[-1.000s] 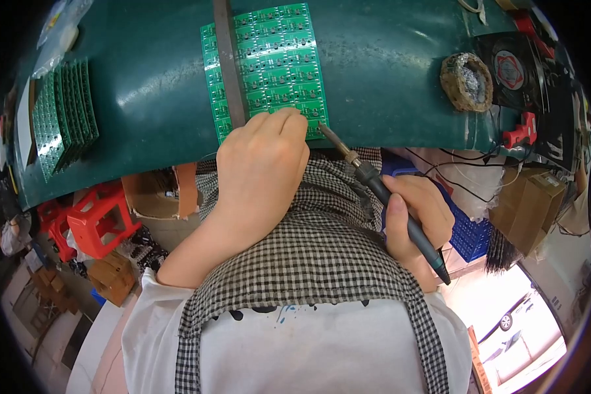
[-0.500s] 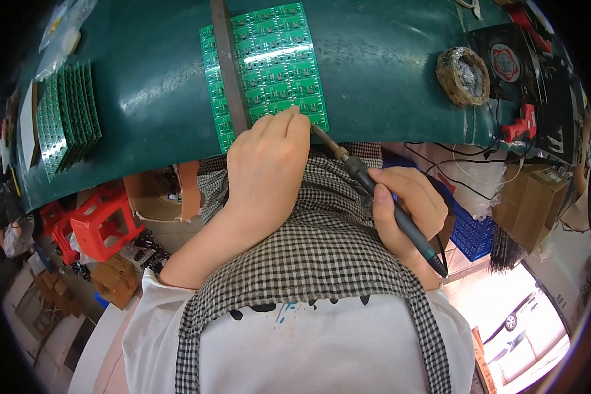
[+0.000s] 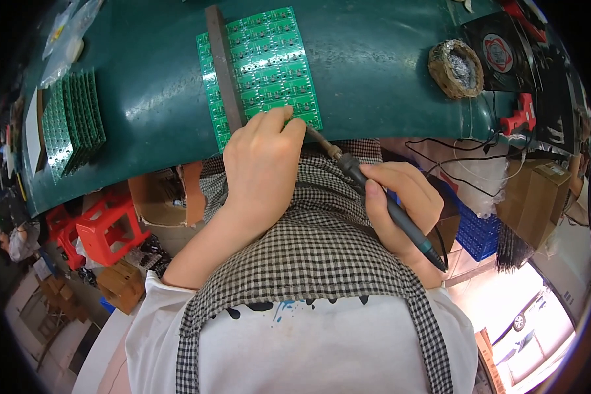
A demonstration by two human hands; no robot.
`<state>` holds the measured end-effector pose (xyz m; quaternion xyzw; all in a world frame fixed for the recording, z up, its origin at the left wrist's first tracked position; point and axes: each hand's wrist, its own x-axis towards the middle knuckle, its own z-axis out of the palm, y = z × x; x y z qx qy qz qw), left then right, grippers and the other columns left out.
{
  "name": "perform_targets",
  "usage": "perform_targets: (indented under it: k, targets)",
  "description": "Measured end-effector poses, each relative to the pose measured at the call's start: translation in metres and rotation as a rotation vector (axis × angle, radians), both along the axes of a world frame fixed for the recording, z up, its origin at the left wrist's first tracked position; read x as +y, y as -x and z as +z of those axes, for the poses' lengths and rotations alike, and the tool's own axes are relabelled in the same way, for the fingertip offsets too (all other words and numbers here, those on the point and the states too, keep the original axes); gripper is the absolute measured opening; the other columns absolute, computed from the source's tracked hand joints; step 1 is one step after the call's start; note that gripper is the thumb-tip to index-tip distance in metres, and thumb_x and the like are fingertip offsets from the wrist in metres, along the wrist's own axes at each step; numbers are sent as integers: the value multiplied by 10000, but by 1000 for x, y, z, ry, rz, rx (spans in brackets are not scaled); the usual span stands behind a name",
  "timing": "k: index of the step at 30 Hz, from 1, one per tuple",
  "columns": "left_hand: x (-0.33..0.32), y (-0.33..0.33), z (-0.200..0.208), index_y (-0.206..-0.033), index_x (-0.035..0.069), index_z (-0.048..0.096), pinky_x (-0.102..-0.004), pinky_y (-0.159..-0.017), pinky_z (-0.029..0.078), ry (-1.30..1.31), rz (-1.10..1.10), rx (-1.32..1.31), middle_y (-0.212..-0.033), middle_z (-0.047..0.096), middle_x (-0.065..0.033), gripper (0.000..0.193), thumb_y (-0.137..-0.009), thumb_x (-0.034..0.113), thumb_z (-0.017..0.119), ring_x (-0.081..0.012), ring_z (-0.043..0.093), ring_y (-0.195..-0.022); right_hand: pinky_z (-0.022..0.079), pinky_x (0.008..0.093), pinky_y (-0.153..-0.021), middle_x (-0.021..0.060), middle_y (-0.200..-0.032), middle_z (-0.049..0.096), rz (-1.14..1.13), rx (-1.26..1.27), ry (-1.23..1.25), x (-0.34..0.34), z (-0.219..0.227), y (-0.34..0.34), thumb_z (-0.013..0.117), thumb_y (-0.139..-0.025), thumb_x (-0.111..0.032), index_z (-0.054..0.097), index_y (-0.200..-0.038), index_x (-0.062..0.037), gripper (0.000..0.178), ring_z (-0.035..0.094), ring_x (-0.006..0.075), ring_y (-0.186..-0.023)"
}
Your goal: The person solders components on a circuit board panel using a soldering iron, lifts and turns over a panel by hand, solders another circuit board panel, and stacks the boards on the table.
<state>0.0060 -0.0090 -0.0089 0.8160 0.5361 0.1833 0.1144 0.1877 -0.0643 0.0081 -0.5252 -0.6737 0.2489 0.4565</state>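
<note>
The left hand (image 3: 262,164) was pressed, fingers curled, onto the near edge of the green circuit panel (image 3: 262,62), beside a grey bar (image 3: 223,65). The soldering iron (image 3: 381,203) was gripped pen-fashion in the right hand (image 3: 400,203), its tip hidden just behind the left fingertips (image 3: 289,121). A burnt finger or bridged joint was judged likely there. The contact point could not be made out.

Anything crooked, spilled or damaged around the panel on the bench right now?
Nothing stands out. The green circuit panel lies flat under the left hand, the right hand holds the soldering iron, spare boards stay stacked.
</note>
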Motion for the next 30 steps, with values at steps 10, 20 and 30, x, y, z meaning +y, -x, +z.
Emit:
perform_targets:
  k: [10, 20, 30]
  targets:
    - [2, 2, 2, -865, 11, 628, -386, -734, 508, 73, 5, -55, -943, 674, -120, 87, -786, 37, 651, -299, 639, -846, 502, 292, -560, 146, -760, 656, -69, -9, 19, -12, 9, -19, 641, -743, 14, 670, -887, 49, 151, 630, 231, -616]
    - [2, 8, 8, -900, 0, 608, -402, -763, 506, 122, -47, -128, -1001, 669, -139, 85, -824, 37, 610, -323, 628, -879, 472, 306, -716, 127, -958, 618, -736, -364, -453, -2, -41, -74, 687, -823, -69, 644, -1066, 16, 261, 589, 220, -786]
    - [5, 33, 25, -900, 15, 644, -357, -674, 516, 214, 65, -461, -883, 649, -122, 89, -817, 40, 626, -281, 637, -768, 498, 345, -799, 175, -1025, 618, -500, -84, -136, -3, -23, -46, 594, -913, -258, 608, -1098, 66, 373, 618, 273, -897]
